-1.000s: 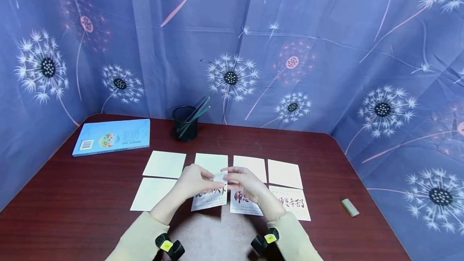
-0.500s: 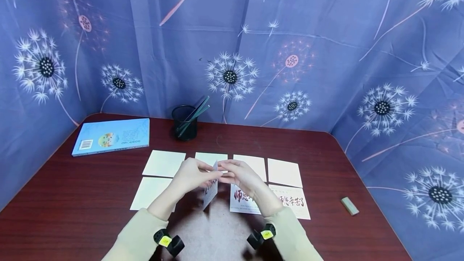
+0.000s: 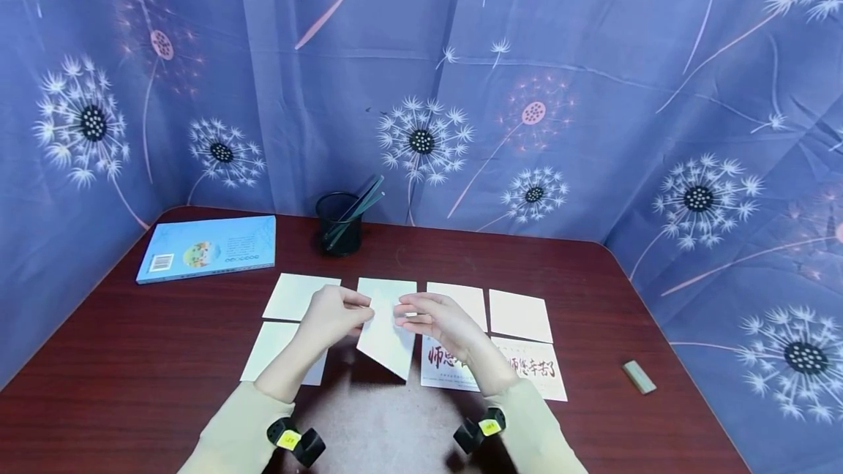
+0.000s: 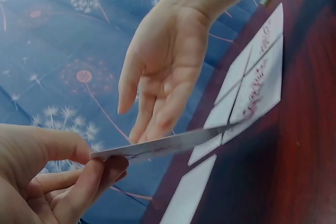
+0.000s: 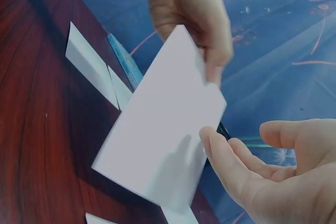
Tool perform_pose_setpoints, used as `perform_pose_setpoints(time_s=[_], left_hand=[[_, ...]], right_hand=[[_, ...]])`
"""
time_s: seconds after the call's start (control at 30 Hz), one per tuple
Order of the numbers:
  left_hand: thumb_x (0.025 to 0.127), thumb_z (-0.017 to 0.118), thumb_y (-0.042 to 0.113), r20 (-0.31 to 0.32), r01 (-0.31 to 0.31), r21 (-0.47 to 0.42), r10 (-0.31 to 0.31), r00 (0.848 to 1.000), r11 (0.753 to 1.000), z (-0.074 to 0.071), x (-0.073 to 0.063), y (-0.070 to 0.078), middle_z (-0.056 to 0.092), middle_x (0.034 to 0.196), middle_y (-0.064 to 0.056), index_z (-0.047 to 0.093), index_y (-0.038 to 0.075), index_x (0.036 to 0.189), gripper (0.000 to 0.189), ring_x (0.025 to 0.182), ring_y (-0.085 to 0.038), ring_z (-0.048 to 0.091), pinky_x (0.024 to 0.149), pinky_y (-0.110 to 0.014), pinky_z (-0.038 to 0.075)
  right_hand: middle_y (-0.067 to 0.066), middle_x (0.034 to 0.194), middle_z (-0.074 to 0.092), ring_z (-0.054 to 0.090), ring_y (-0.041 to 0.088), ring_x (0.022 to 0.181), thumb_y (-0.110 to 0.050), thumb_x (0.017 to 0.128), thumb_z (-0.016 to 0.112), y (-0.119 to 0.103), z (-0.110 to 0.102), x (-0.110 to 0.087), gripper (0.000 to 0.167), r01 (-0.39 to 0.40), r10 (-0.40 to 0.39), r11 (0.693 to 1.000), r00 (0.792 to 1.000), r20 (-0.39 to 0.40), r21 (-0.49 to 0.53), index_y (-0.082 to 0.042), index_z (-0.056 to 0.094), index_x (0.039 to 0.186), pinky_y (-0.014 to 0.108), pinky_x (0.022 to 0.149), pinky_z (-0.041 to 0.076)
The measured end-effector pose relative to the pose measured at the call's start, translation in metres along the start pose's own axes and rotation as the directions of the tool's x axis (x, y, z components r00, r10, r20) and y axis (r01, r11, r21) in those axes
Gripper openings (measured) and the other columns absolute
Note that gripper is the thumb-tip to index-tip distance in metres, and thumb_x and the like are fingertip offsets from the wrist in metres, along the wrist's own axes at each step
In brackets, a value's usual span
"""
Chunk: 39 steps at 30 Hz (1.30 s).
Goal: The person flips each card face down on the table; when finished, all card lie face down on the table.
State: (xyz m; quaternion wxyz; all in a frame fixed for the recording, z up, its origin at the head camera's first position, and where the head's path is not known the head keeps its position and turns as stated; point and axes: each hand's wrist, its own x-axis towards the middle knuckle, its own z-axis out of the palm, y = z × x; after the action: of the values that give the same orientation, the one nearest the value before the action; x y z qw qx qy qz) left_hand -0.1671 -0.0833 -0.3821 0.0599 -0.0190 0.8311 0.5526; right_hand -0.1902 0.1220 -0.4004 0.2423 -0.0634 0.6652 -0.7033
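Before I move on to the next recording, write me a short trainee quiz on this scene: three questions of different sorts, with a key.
1. Which hand pinches the raised card?
2. True or false: in the head view, the black cup stands to the right of the blue book.
3. In the head view, how many cards lying on the table show red lettering?

Key:
1. The left hand.
2. True.
3. Two: in the front row, the second card from the right and the rightmost card.
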Motion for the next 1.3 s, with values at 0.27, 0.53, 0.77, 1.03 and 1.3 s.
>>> perform_pose_setpoints(time_s=[0.27,0.53,0.77,1.03,1.3], left_hand=[[0.08,0.061,0.003,-0.02,0.054,-0.025,-0.054,0.998,0.998,-0.003,0.004,-0.026,0.071,0.102,-0.025,0.07,-0.011,0.104,0.029,0.075,-0.022,0.073,0.069,-0.034,0.062],[0.079,0.065,0.003,-0.026,0.083,-0.006,-0.083,0.996,0.997,-0.007,0.01,-0.051,0.069,0.104,-0.024,0.071,-0.01,0.1,0.026,0.077,-0.02,0.072,0.073,-0.034,0.061],[0.077,0.067,0.004,-0.012,0.113,0.047,-0.112,0.994,0.993,-0.008,0.013,-0.06,0.072,0.092,-0.017,0.072,-0.009,0.099,0.026,0.068,-0.014,0.069,0.068,-0.031,0.061],[0.075,0.07,0.004,-0.008,0.104,0.13,-0.104,0.995,0.986,-0.006,0.013,-0.063,0.071,0.073,-0.007,0.074,-0.007,0.093,0.022,0.057,-0.009,0.065,0.059,-0.026,0.059],[0.072,0.073,0.004,-0.019,0.091,0.156,-0.089,0.996,0.984,-0.005,0.012,-0.065,0.07,0.067,-0.005,0.075,-0.005,0.089,0.019,0.052,-0.009,0.064,0.055,-0.025,0.058]], right_hand=[[0.024,0.126,0.061,0.069,0.014,0.1,-0.019,0.102,0.048,0.005,-0.018,-0.007,0.051,0.008,-0.008,1.0,1.0,-0.02,-0.02,0.018,0.041,0.136,0.029,0.096,0.054],[0.035,0.138,0.048,0.066,0.021,0.11,-0.02,0.103,0.043,0.011,-0.037,-0.014,0.052,-0.008,0.006,0.999,0.999,-0.043,-0.041,0.018,0.036,0.139,0.027,0.098,0.052],[0.031,0.135,0.053,0.067,0.016,0.105,-0.019,0.103,0.042,0.018,-0.049,-0.018,0.052,-0.019,0.017,0.999,0.998,-0.068,-0.027,0.018,0.035,0.139,0.024,0.095,0.053],[0.03,0.136,0.053,0.067,0.012,0.103,-0.02,0.103,0.043,0.021,-0.053,-0.018,0.052,-0.025,0.024,0.999,0.998,-0.054,-0.026,0.017,0.036,0.14,0.022,0.094,0.053],[0.03,0.135,0.054,0.068,0.011,0.102,-0.018,0.103,0.042,0.022,-0.054,-0.019,0.051,-0.029,0.028,0.999,0.998,-0.064,-0.021,0.018,0.035,0.14,0.022,0.093,0.054]])
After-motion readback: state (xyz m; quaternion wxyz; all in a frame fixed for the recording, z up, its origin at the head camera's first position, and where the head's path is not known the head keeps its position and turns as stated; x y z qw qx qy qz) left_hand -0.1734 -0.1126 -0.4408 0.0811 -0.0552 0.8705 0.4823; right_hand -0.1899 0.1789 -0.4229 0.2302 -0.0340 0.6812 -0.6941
